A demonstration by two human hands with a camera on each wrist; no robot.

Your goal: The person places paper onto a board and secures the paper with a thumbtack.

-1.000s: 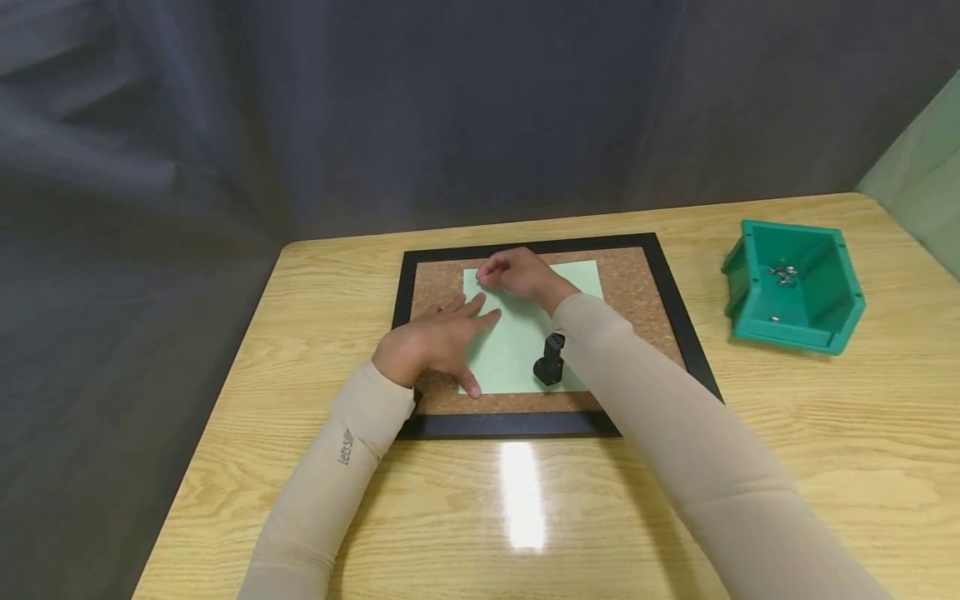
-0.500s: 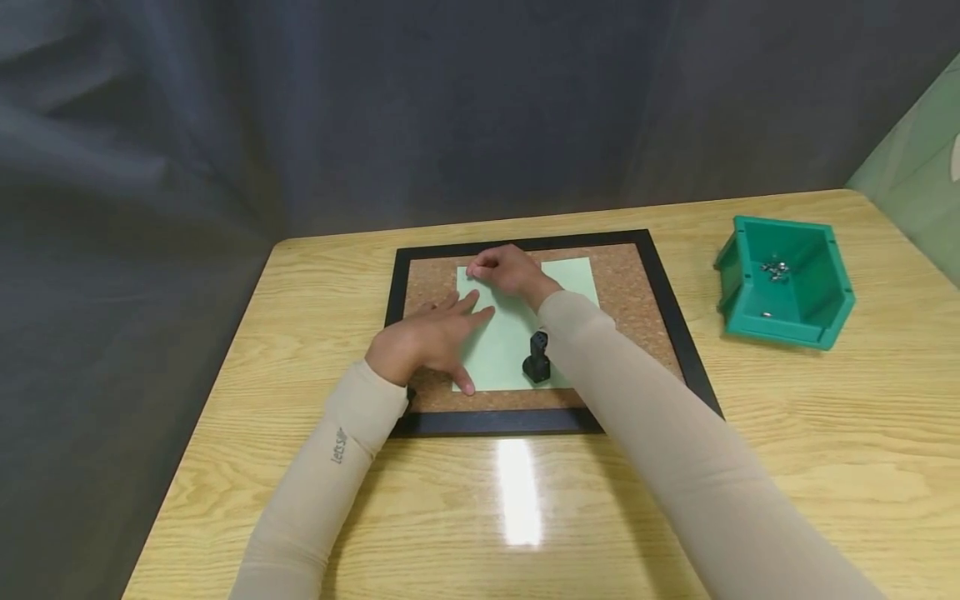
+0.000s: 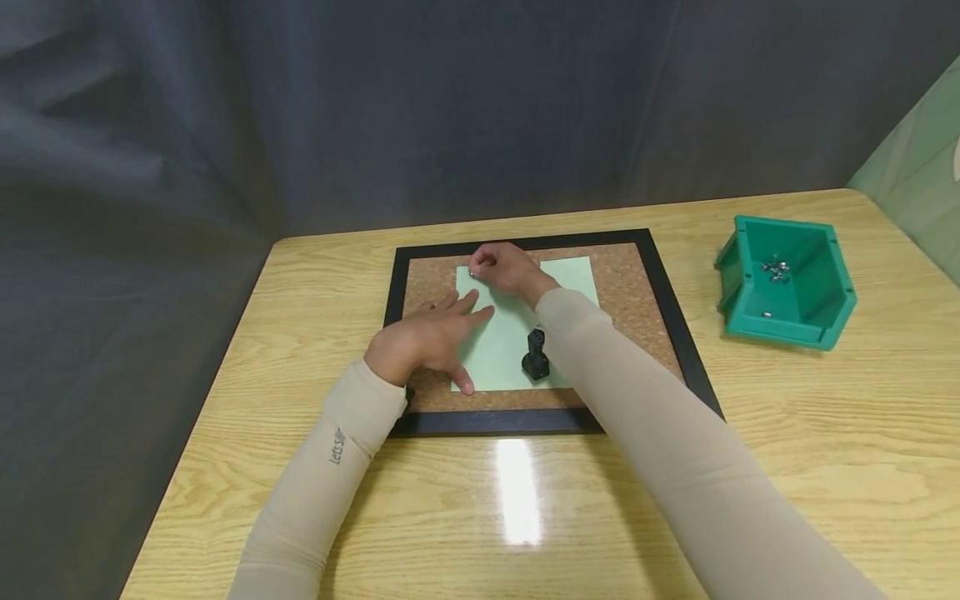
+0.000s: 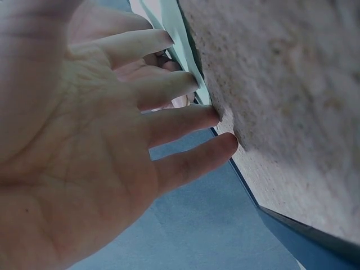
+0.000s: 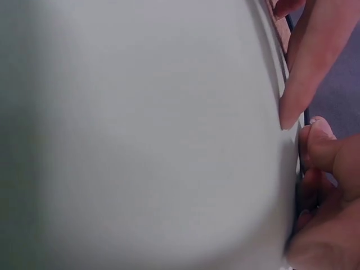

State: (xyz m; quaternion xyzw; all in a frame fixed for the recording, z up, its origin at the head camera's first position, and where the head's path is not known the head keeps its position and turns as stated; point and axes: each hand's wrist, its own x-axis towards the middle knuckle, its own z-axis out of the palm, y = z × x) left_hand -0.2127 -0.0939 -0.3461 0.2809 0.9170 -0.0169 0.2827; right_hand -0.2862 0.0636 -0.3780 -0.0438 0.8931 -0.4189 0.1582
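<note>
A sheet of pale green paper (image 3: 504,346) lies on a black-framed cork board (image 3: 630,283). My left hand (image 3: 423,342) rests flat with fingers spread across the paper's left edge and the cork; in the left wrist view that hand (image 4: 95,135) shows its palm, with fingertips touching the board. At the paper's upper left corner my right hand (image 3: 508,268) pinches a tiny push pin (image 3: 472,273), mostly hidden by the fingertips. In the right wrist view the right hand's curled fingers (image 5: 332,163) sit close against the paper's surface, beside a left finger.
A green bin (image 3: 783,333) with several small shiny metal pieces (image 3: 776,269) stands to the right on the wooden table (image 3: 420,508). A black wrist camera (image 3: 536,357) hangs below my right sleeve, over the paper. A dark curtain (image 3: 465,108) stands behind the table.
The head view has shifted slightly. My right hand stays at the paper's upper left corner, its fingertips moving only slightly. The left hand keeps its place on the paper.
</note>
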